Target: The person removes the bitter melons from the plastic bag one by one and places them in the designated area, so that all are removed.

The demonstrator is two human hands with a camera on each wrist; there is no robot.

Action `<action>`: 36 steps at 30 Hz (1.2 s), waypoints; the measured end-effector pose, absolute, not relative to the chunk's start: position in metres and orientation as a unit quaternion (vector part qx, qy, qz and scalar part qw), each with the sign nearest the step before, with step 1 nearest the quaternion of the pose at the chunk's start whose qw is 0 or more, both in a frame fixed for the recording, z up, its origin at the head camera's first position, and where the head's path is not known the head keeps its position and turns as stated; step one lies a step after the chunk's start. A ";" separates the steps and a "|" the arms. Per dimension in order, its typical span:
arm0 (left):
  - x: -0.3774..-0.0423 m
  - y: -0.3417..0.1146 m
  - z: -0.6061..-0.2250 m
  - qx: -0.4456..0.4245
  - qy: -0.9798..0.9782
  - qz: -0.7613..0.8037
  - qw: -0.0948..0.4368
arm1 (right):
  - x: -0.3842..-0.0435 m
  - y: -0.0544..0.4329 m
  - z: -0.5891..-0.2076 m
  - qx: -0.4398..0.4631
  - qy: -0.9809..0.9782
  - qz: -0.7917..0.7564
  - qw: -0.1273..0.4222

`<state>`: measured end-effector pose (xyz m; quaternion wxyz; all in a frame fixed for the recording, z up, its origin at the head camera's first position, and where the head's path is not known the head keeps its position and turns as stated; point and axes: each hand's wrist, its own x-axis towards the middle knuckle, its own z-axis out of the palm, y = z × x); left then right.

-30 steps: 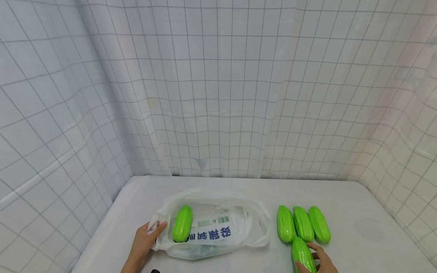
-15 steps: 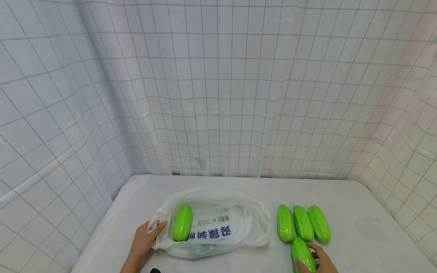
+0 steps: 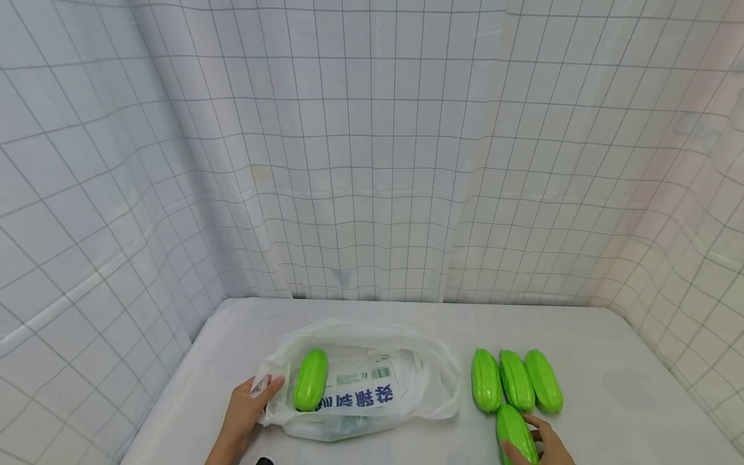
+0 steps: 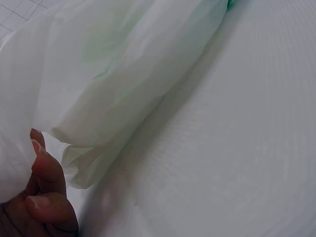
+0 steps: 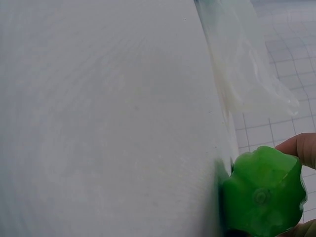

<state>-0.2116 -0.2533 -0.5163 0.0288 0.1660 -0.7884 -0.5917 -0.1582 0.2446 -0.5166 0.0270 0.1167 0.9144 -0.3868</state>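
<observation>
A small black thing (image 3: 264,461) pokes in at the near side of the table (image 3: 616,361); too little shows to name it. To its right, the right hand (image 3: 545,443) has its thumb on one side of the held gourd (image 3: 515,429) and fingers on the other, only as wide apart as the gourd is fat. Gripping both sides likely stops it from rolling. Its far tip meets, or almost meets, the gourds behind it.

Nearer the table's left edge, the left hand (image 3: 247,403) pinches the side of the bag (image 3: 444,387), thumb and fingers close together. It seems to pull that side out so the mouth gapes wide. The bag is thin and white, with blue marks. The bagged gourd (image 3: 312,380) lies inside at its left end.

Toward the table's right edge, three gourds (image 3: 516,381) lie in a row, perhaps set there to suit the right hand. All the gourds are bright green, shiny and long, with soft ridges. Past the far edge hangs a white cloth (image 3: 372,161) with thin lines.
</observation>
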 end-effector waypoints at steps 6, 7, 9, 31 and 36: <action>-0.212 -0.254 -0.516 0.162 -0.784 -0.599 0.029 | -0.160 0.246 -0.525 0.127 0.918 -0.374 0.020; -0.212 -0.254 -0.517 0.162 -0.784 -0.598 0.029 | -0.160 0.247 -0.527 0.129 0.919 -0.371 0.019; -0.212 -0.254 -0.516 0.161 -0.783 -0.600 0.030 | -0.161 0.247 -0.529 0.133 0.920 -0.367 0.018; -0.212 -0.254 -0.516 0.165 -0.777 -0.607 0.027 | -0.152 0.245 -0.527 0.168 0.919 -0.355 -0.047; -0.212 -0.254 -0.517 0.165 -0.780 -0.603 0.028 | -0.155 0.250 -0.529 0.171 0.920 -0.348 -0.065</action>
